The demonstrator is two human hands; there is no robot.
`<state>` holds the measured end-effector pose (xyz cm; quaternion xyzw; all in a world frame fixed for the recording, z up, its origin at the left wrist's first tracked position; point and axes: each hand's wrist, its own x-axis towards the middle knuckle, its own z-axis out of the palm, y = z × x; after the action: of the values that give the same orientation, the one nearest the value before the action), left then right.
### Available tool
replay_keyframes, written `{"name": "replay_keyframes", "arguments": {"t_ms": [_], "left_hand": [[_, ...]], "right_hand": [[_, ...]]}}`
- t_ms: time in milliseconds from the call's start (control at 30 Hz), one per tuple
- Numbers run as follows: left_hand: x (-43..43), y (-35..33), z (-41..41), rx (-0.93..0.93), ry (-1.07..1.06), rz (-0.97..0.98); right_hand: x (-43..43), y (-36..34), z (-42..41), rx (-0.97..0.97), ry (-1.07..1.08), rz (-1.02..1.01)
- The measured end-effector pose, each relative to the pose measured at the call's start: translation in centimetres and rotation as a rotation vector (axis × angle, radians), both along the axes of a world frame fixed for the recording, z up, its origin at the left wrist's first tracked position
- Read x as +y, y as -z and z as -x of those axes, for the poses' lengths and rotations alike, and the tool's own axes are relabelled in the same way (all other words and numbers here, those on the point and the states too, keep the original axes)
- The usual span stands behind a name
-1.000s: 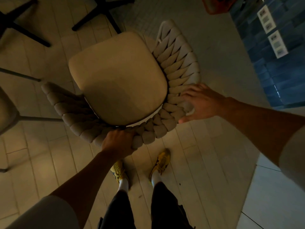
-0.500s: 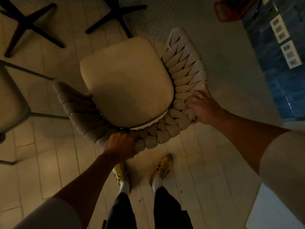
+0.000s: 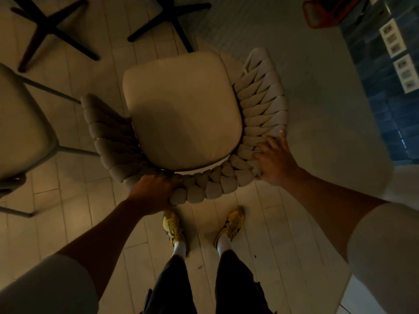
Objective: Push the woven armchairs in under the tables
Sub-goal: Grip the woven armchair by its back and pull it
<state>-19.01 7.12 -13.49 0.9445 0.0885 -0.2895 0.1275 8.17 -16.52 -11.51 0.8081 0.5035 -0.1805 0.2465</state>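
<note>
Head view: woven armchair (image 3: 181, 114) stands on the plank floor (image 3: 260, 223) right in front of the person's yellow shoes (image 3: 173, 227). Left hand (image 3: 152, 193) grip is closed around the braided backrest rim, right hand (image 3: 275, 162) lies flat with fingers spread on the rim's right corner. Black table bases (image 3: 172, 17) sit just beyond the seat.

dim, warm yellow cast overall; we get the brightest patch on the seat cushion (image 3: 181, 105) and the pale floor (image 3: 283, 234) near the feet. a soft shadow falls across the cushion's near half, and shadow pools under the woven armchair (image 3: 260, 105). the blue tiled wall (image 3: 385, 109) at right reads cooler and dark. strong wide-angle bending at edges, sleeves look swollen in the corners. slight blur on the table bases (image 3: 52, 30) up top, no glare, fine detail muddy and compressed.
</note>
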Motion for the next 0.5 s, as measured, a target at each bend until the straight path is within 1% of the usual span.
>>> {"name": "replay_keyframes", "arguments": {"t_ms": [167, 300, 400, 500], "left_hand": [[3.4, -0.7, 2.2, -0.028, 0.019, -0.001], [5.4, -0.3, 3.4, 0.009, 0.021, -0.011], [6.5, 0.4, 4.2, 0.018, 0.034, -0.029], [6.6, 0.0, 4.4, -0.005, 0.053, -0.044]], "right_hand": [[2.2, -0.2, 4.1, -0.026, 0.042, -0.016], [2.9, 0.3, 6.1, -0.027, 0.062, -0.024], [3.6, 0.4, 6.9, -0.012, 0.078, 0.013], [4.2, 0.0, 7.2, 0.014, 0.106, 0.095]]}}
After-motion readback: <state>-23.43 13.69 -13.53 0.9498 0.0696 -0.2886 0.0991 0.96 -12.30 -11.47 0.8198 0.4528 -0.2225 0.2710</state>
